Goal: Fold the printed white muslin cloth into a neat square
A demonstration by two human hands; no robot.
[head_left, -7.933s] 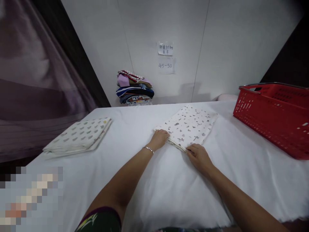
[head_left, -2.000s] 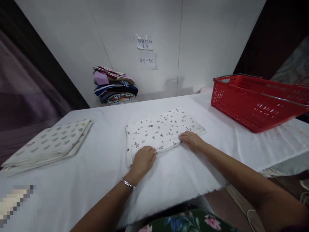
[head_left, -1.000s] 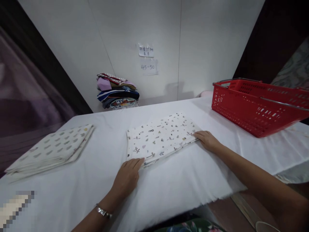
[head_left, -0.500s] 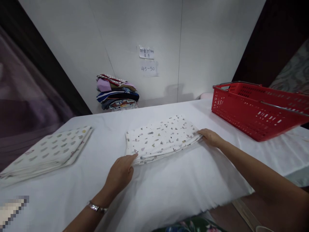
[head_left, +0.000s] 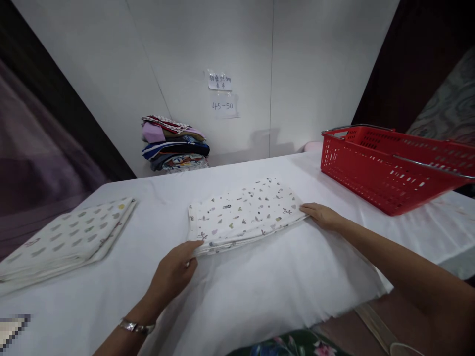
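A folded white cloth [head_left: 245, 210] with small grey, brown and green prints lies flat on the white-covered table, its layers stacked along the near edge. At its near left corner my left hand [head_left: 174, 269] pinches the layers, fingers on top and thumb below. My right hand [head_left: 322, 216] grips the near right corner, with fingertips on the printed side. A bracelet circles my left wrist. Farther left lies a second folded cloth [head_left: 79, 227], white with rows of grey shapes; neither hand touches it.
The table has a white cover [head_left: 274, 282]. A red plastic basket [head_left: 361, 170] with metal handles stands at the right. Against the back wall sits a pile of folded fabrics [head_left: 176, 146]. Two paper notes [head_left: 223, 104] hang on the wall; one reads 45-50.
The view has shifted slightly, so everything sits a little farther left. Both hands keep hold of the near corners of the printed cloth, which lies much as before.
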